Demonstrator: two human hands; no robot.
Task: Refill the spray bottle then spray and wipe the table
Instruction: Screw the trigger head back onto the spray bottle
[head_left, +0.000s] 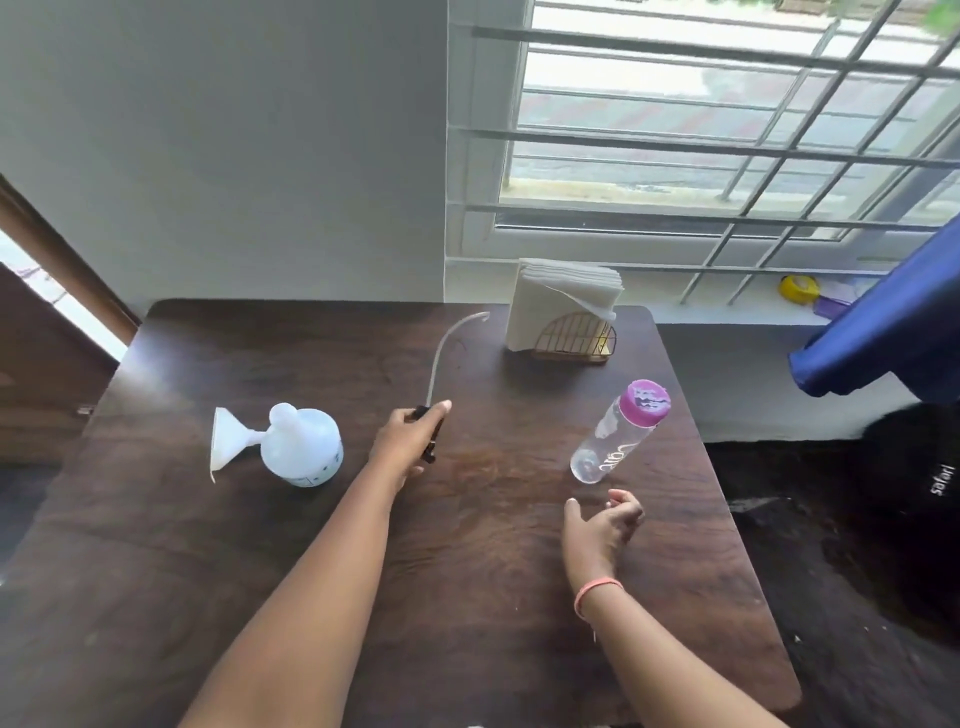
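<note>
A person's right hand (605, 522) hovers half-open and empty above the dark wooden bench (467, 597), just short of a clear water bottle (618, 434) with a purple cap (647, 399) that appears to stand upright near the bench's right edge. Further in, the left hand (410, 441) is closed around the black spray head (431, 434), its long dip tube (449, 348) curving up and away toward the back. To the left stands the uncapped white spray bottle (304, 447), with a white funnel (228, 441) lying on its side against it. At the rear, a wire holder of paper napkins (563, 309) waits below the barred window (727, 130). The risks look plain: a hasty reach could knock the capped bottle off the near edge; the swinging tube may drip on the wood or catch the napkins; and pouring without seating the funnel in the narrow neck would likely spill water across the bench.
</note>
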